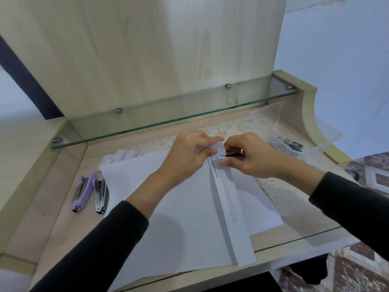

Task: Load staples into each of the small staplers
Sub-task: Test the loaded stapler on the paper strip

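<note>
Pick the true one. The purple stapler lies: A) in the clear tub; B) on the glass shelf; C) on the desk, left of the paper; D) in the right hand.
C: the purple stapler lies on the desk left of the paper, beside a black stapler.

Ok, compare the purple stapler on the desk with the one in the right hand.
The purple stapler lies untouched on the desk's left; the held stapler is gripped by the right hand at the paper the left hand pinches. The purple stapler is purple; the held stapler shows a pale blue end and dark metal. The purple stapler is in full view; fingers hide most of the held stapler. Both are small.
</note>
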### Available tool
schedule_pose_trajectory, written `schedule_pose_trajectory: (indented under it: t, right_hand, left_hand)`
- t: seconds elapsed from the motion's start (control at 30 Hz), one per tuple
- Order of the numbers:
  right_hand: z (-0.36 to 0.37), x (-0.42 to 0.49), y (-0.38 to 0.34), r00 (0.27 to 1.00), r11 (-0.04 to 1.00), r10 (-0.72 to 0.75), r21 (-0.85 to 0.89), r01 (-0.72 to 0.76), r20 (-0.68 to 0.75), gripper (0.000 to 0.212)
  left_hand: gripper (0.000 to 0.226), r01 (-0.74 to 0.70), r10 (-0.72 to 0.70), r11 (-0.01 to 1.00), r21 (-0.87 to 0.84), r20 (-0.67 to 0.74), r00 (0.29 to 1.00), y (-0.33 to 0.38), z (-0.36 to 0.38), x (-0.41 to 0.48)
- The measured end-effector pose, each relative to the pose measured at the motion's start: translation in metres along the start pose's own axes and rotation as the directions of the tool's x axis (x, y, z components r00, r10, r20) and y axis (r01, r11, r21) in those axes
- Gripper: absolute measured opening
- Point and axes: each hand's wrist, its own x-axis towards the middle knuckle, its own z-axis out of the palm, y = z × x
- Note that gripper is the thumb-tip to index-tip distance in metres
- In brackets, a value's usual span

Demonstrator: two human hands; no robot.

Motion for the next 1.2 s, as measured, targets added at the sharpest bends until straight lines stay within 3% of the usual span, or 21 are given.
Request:
schedule_pose_trajectory:
  t: [0.2,0.4,0.63,0.83,0.9,1.07,1.2]
  right_hand:
    - [0.002,0.0,0.0,0.998,0.999,-0.022,-0.027,0.021,-0.063,0.035]
    - [0.004,-0.001,0.007,0.999,0.994,0.037,0.1,-0.039,0.017,0.021]
    - [-0.01,-0.011,0.022,0.945,0.906,0.327,0.284,-0.315,0.006,0.045]
    - [-0.023,-0.016,0.027,0.9,0.8,0.432,0.435,-0.413,0.06,0.019]
    - [-0.023,-0.017,0.03,0.892,0.779,0.445,0.455,-0.431,0.082,0.023]
    - [-0.024,-0.018,0.035,0.881,0.792,0.463,0.403,-0.459,0.094,0.041]
    - [-0.019,-0.023,0.025,0.925,0.912,0.378,0.185,-0.367,-0.025,0.029]
  left_hand:
    - [0.03,-0.02,0.02,1.0,-0.016,0.004,1.0,0.001,-0.001,0.002]
    - [0.029,0.019,-0.019,1.0,0.007,0.043,0.999,-0.005,-0.002,0.001]
    - [0.033,0.108,-0.108,0.994,-0.006,0.075,0.991,-0.011,0.0,-0.001]
    - [0.036,0.142,-0.145,0.989,0.036,0.081,0.986,-0.017,0.011,-0.003]
    - [0.038,0.175,-0.184,0.979,0.105,0.082,0.979,-0.019,0.016,-0.006]
    - [0.029,0.194,-0.208,0.972,0.133,0.097,0.973,-0.015,0.017,-0.019]
    - [0.037,0.228,-0.266,0.956,0.185,0.218,0.939,-0.01,0.012,-0.038]
